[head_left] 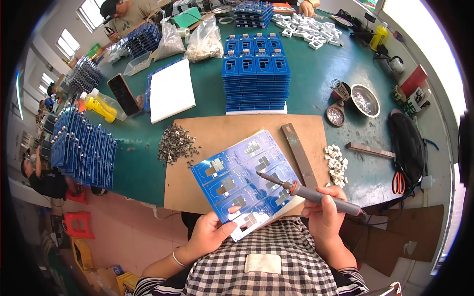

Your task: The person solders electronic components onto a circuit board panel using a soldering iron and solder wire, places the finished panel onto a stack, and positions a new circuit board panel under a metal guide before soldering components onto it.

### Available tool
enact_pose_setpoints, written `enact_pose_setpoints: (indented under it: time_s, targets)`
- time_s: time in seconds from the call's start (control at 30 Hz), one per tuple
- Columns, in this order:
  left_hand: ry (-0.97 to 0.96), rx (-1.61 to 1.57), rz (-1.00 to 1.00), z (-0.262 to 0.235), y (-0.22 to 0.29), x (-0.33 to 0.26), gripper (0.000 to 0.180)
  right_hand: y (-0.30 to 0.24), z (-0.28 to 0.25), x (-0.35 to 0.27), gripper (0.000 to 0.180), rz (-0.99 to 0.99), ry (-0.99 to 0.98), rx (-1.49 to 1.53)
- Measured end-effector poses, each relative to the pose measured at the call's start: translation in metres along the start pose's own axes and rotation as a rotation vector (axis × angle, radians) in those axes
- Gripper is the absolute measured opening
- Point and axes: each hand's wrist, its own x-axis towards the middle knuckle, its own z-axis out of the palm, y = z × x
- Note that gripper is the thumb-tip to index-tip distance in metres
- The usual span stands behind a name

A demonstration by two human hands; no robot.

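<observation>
The left hand (210, 232) grips the near edge of a blue circuit board panel (244, 180), thumb on top, holding it tilted above the brown wooden board (217, 130) that lies on the green worktop (316, 74). The right hand (326, 214) is closed around the grey handle of a soldering iron (308, 192), whose tip rests on the panel near its middle. Just left of the panel lies a heap of small metal parts (175, 143); a flat metal bar (298, 153) lies on the wooden board to its right, with small white blocks (337, 163) beside it. Farther back stands a stack of blue panels (256, 79), and more blue panels (81, 145) lean upright at the left edge of the worktop. A round metal bowl (365, 100) sits at the right.
</observation>
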Motion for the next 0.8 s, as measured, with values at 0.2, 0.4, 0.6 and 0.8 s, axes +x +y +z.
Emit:
enact_pose_setpoints:
  time_s: [0.2,0.4,0.6,0.8]
  targets:
    - [0.022,0.275,0.173,0.000,0.006,-0.001,0.041,0.001,-0.001,0.002,0.030,0.076,-0.031,0.011]
    - [0.007,0.428,0.264,-0.001,0.009,0.001,0.041,0.000,-0.003,0.003,0.030,0.089,-0.049,0.045]
    - [0.011,0.443,0.261,0.001,0.013,0.000,0.040,0.001,-0.003,0.004,0.029,0.108,-0.068,0.062]
    - [0.013,0.464,0.262,0.001,0.018,0.000,0.038,0.003,-0.005,0.006,0.030,0.099,-0.078,0.089]
